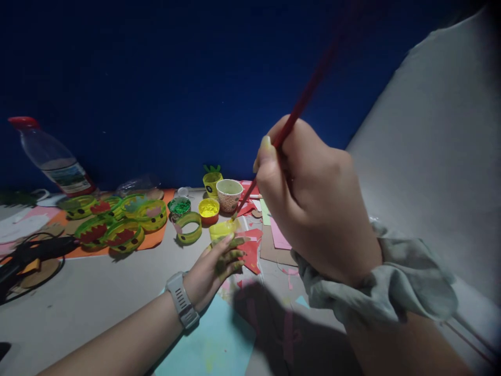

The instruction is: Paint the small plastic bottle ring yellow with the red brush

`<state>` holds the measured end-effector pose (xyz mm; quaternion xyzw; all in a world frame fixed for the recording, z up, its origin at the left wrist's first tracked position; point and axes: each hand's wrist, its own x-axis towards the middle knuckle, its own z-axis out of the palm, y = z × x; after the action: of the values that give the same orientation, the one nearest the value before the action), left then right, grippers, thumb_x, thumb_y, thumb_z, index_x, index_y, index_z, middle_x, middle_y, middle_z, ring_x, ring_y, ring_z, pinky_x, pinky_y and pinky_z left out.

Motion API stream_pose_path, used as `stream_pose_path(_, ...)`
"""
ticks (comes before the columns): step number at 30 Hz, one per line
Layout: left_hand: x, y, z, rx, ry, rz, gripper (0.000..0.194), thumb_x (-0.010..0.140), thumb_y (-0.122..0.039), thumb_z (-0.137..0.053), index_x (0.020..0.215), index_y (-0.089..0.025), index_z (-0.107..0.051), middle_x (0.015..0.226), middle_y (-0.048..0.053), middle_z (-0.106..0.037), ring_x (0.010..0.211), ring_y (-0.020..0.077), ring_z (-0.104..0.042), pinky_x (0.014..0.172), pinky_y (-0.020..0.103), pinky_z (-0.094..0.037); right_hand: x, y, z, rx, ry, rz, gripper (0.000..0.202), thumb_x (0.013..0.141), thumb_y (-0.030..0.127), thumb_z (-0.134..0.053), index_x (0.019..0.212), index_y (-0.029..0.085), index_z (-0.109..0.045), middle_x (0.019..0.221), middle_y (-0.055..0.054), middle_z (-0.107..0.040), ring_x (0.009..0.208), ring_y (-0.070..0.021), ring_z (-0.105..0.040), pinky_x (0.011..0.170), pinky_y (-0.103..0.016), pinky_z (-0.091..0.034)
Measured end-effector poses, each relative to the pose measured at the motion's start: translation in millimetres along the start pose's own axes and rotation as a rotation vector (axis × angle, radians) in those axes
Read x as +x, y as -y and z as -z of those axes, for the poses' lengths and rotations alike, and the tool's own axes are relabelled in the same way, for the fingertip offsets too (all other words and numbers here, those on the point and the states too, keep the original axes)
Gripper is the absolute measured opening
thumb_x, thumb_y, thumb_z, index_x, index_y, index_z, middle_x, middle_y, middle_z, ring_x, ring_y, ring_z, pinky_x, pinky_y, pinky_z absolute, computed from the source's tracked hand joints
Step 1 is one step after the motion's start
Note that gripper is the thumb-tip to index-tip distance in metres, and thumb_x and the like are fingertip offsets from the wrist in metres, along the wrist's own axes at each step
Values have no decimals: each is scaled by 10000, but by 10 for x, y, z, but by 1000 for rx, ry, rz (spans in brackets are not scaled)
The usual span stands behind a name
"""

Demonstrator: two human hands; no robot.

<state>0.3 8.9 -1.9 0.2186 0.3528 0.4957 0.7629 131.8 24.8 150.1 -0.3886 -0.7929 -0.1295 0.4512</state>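
Observation:
In my right hand (317,203) is a paintbrush (307,96) with a long red handle, pinched between thumb and fingers and slanting down to the left. Its tip meets the upper edge of a yellow-painted paper piece (219,230), maybe a cup or ring; its exact shape is partly hidden. My left hand (213,269), smeared with paint on the fingers, grips this piece from below. Just behind it stand a pot of yellow paint (209,210) and a pot of green paint (180,206). A green-yellow ring (189,228) lies to the left of the piece.
Several painted rings (125,235) sit on orange paper (156,238) at left, near a black glue gun (43,249) and a tilted-looking bottle (58,162). A patterned paper cup (229,196) stands behind. Red scraps (253,256), cardboard (277,255) and light-blue paper (211,339) lie around.

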Motion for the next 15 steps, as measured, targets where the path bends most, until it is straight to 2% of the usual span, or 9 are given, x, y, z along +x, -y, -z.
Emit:
stream_pose_path(6,34,14,30,-21,-22,0,199,837,-323,-582,939,-157,-623,946,77,-653,791,144,-602,719,276,-512,-6,65,46,21,-10,-22,178,925,256,-327,813,202,-454,668,23,-548,530,-65,-505,542,-216,-362)
stream_pose_path(12,3,11,-47,-30,-43,-39,159,840,-272,-572,928,-157,-637,905,61,-678,763,133,-611,719,274,-511,0,97,35,80,119,2,147,929,270,-331,852,218,-446,585,61,-478,481,-59,-485,503,-199,-332)
stream_pose_path(15,2,-2,-54,-52,-37,-44,132,840,-255,-568,903,-164,-641,856,43,-675,732,121,-606,691,256,-505,2,72,26,65,119,-3,165,934,274,-320,851,209,-448,586,54,-461,484,-58,-474,493,-201,-310)
